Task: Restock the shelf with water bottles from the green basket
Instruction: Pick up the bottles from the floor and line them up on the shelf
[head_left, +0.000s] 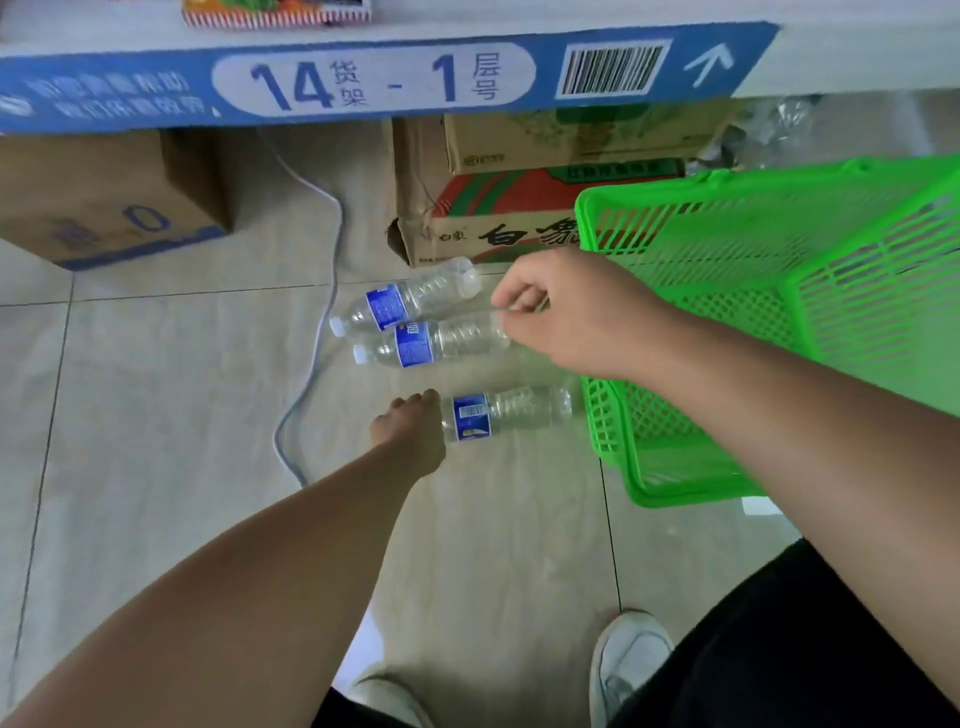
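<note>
Three clear water bottles with blue labels lie on the tiled floor. My left hand (410, 431) is closed over the cap end of the nearest bottle (511, 413), hiding its cap. My right hand (566, 317) pinches the base of the middle bottle (441, 340), fingers curled. The far bottle (410, 300) lies untouched just behind it, cap pointing left. The green basket (675, 195) sits tilted on the floor to the right, under my right forearm, and no bottles show inside it. The shelf edge (130, 93), with a blue "14-1" label strip, runs across the top.
Cardboard boxes stand under the shelf: one at the left (104, 197) and a stack in the middle (519, 228) right behind the bottles. A white cable (324, 312) snakes across the floor left of the bottles. My shoe (628, 660) is at the bottom.
</note>
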